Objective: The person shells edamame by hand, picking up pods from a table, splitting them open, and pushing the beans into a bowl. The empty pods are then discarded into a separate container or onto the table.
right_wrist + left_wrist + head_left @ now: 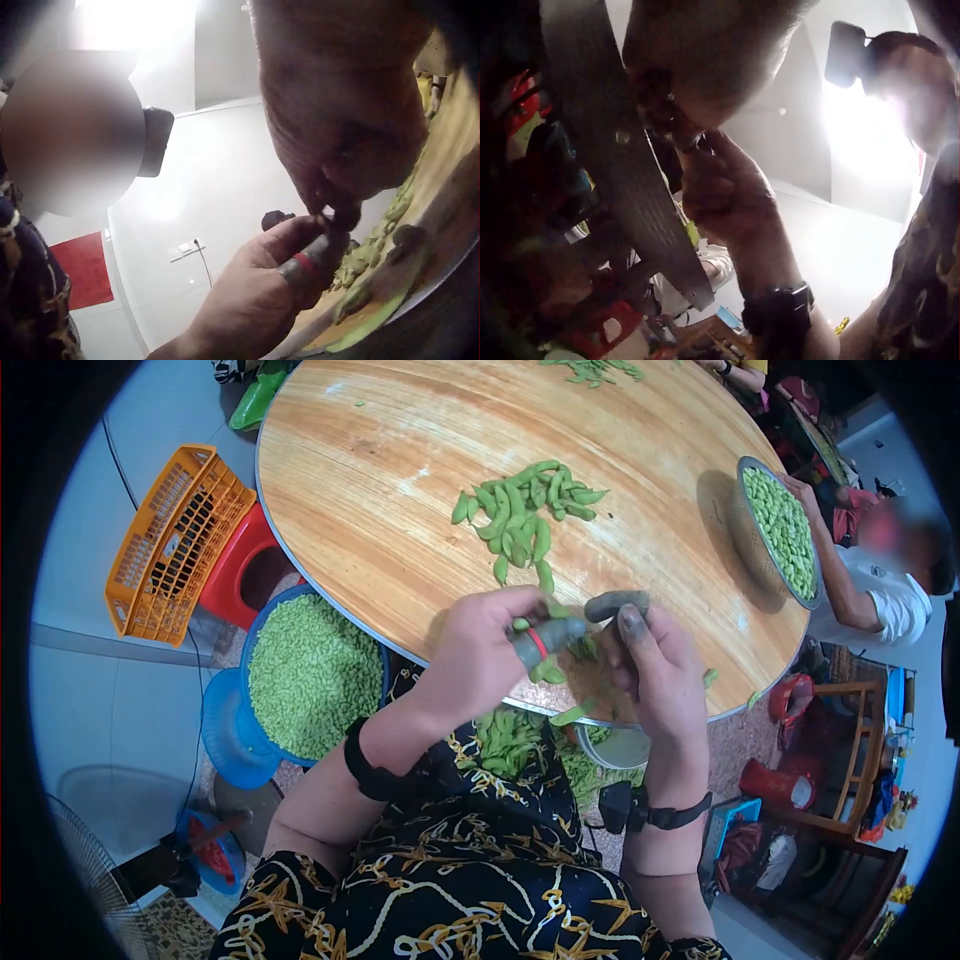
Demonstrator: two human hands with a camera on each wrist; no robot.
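Observation:
Over the near edge of the round table (pixel 380 490), the left hand (pixel 485 650) pinches what looks like a green pod (pixel 520 624) between thumb and fingers. Grey covers sheathe some fingertips, one with a red band. Close beside it, the right hand (pixel 655 665) has bent fingers and its thumb near a grey-covered forefinger; whether it holds anything is hidden. Both wrist views show the left hand (pixel 255 292) and right hand (pixel 727 191) close together, their grips dark. A pile of green pods (pixel 515 510) lies beyond the hands.
A blue tub (pixel 385 660) of shelled beans (pixel 310 675) stands at left, near an orange crate (pixel 150 560) and red stool (pixel 235 575). More pods (pixel 510 740) lie below the table edge, by a pale bowl (pixel 620 750). At right, a person (pixel 880 580) touches a colander of beans (pixel 780 530).

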